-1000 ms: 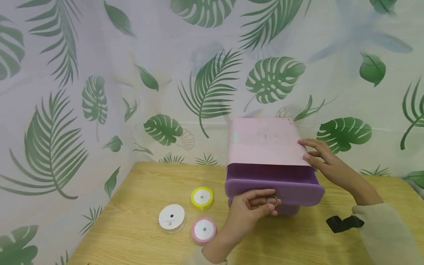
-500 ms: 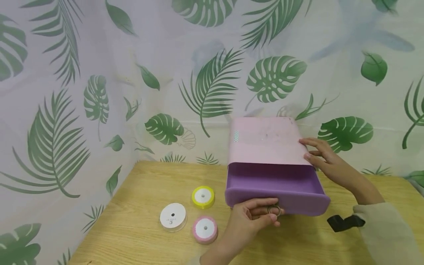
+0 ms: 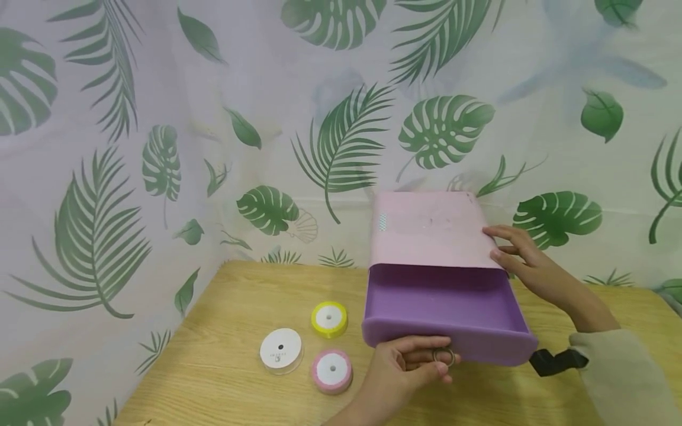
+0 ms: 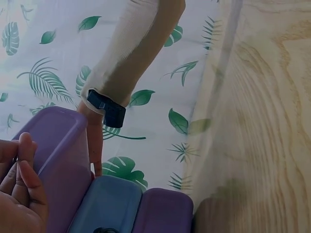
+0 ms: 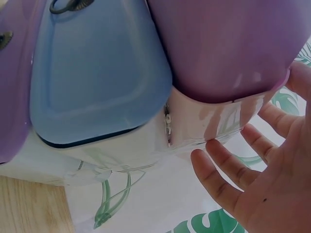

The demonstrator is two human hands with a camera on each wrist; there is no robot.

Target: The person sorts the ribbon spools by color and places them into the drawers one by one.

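Note:
A small pink drawer cabinet (image 3: 426, 231) stands on the table with its top purple drawer (image 3: 498, 346) pulled well out, bare inside. My left hand (image 3: 396, 370) pinches the ring pull (image 3: 444, 356) on that drawer's front between thumb and fingers. Against the cabinet's right side rests my right hand (image 3: 524, 260), fingers spread and only lightly bent; the right wrist view shows its fingertips (image 5: 206, 162) at the pink shell. Below the top drawer, the left wrist view shows a closed blue drawer (image 4: 114, 199) and another purple drawer (image 4: 165, 211).
Left of the cabinet lie a yellow ribbon roll (image 3: 328, 319), a pink ribbon roll (image 3: 332, 371) and a white spool (image 3: 281, 349) on the wooden table (image 3: 229, 307). A leaf-print cloth (image 3: 256, 89) hangs behind. A black device (image 3: 559, 361) is on the right wrist.
The top purple drawer has slid further out toward me, my left hand moving with its ring pull, and more of its inside shows. The right hand stays at the cabinet's side.

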